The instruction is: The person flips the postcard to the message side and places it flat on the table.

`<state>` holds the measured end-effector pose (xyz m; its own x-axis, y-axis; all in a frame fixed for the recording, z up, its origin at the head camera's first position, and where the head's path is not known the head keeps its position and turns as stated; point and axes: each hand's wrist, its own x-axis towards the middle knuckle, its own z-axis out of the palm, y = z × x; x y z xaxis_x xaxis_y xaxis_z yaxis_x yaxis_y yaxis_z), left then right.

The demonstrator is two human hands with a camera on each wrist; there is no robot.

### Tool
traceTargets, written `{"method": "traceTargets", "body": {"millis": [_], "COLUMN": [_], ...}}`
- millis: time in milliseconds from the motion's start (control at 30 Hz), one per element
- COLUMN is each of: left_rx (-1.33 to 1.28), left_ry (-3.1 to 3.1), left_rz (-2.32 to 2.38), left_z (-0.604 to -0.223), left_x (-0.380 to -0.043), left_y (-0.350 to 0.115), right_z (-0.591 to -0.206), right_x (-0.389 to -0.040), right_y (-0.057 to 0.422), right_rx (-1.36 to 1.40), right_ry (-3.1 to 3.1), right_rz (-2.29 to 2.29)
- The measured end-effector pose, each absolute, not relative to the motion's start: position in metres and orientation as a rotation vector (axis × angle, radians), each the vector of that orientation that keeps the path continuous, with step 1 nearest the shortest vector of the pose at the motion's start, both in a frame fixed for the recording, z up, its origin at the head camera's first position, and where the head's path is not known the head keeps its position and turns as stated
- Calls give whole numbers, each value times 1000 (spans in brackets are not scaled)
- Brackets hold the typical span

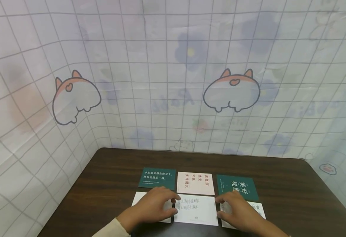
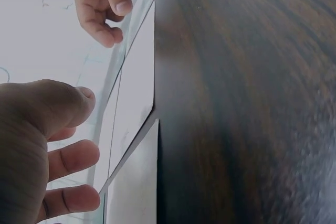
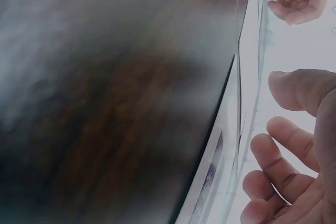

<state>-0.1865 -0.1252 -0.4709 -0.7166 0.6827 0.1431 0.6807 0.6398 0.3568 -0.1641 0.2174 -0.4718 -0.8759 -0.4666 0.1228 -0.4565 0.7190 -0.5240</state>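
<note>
My left hand (image 1: 155, 205) is above the white lower-left card (image 1: 138, 197), its fingertips by the left side of a white middle card with handwriting (image 1: 195, 215). On the other side, my right hand (image 1: 239, 210) overlaps the lower-right card (image 1: 257, 207) and points toward the middle card's right edge. In the wrist views the fingers of both hands bend loosely with a gap to the thumb and hold nothing. Behind lie a green card with white text (image 1: 158, 181), a pale pink card with red writing (image 1: 195, 184) and another green card (image 1: 227, 182).
The cards lie flat in two rows on a dark wood-grain table (image 1: 285, 187). A white grid-patterned cloth (image 1: 167, 82) with cartoon animals hangs behind the table and along its sides. A cream sleeve (image 1: 110, 228) covers the left forearm.
</note>
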Motion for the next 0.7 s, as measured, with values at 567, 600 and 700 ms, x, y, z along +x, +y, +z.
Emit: {"method": "traceTargets", "body": {"millis": [567,600,700], "left_rx": [1198,1198,1209], "left_ry": [2814,2813,2812], "left_rz": [604,600,593], "left_z": [-468,-467,-467], "left_x": [-185,-185,-185], "left_y": [-107,-106,-103], "right_z": [-473,-472,-471], "right_x": [-161,-161,-161], "right_y": [233,234,238], "right_rx": [-766,-758,-708], "right_ry": [2958,2961,2952], "right_rz": [-775,-770,-767]}}
